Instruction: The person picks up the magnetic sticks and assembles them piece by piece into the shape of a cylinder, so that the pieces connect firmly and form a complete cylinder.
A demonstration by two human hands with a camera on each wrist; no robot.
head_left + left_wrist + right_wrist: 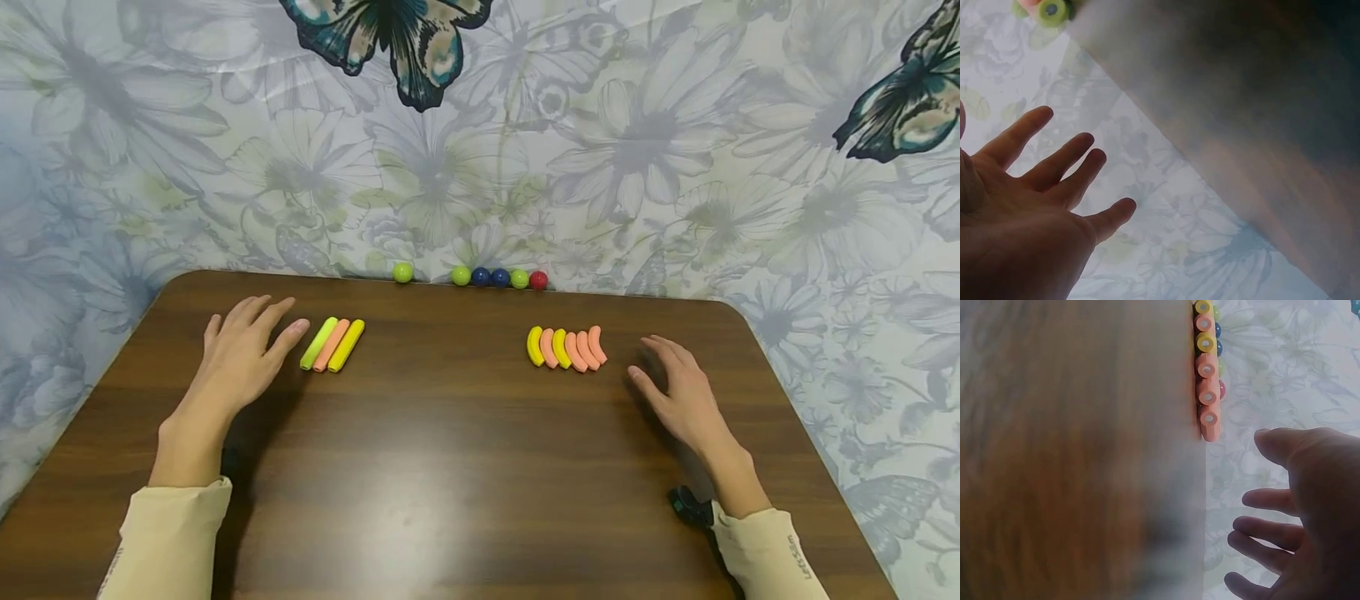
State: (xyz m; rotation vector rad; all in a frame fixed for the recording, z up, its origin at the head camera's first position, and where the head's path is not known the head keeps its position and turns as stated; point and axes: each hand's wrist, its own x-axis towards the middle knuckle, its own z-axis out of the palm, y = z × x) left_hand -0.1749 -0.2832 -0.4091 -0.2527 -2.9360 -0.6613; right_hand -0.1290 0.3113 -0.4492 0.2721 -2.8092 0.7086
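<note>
My brown bench point(420, 450) shines before a flowery wall point(645, 158). Six balls point(480, 277) sit at its far edge. My left fingers point(276, 313) are spread wide and empty, just left of three straight sticks point(331, 346). My right fingers point(666, 356) are spread too, empty, just right of six bent sticks point(561, 348). My right sleeve point(757, 550) has letters point(799, 557) too small to read.

My left hand point(242, 357) is positioned just left of 3 straight sticks point(332, 345), ordered green, pink, yellow from left to right. My right hand point(684, 393) is positioned right of 6 curved pieces point(560, 348), 2 yellow and 4 pink, aligned side by side. Along the far edge of the brown table point(450, 467), 6 balls point(481, 277) form a row: 3 green, 2 blue, 1 red. The leftmost green ball point(402, 272) sits apart.
</note>
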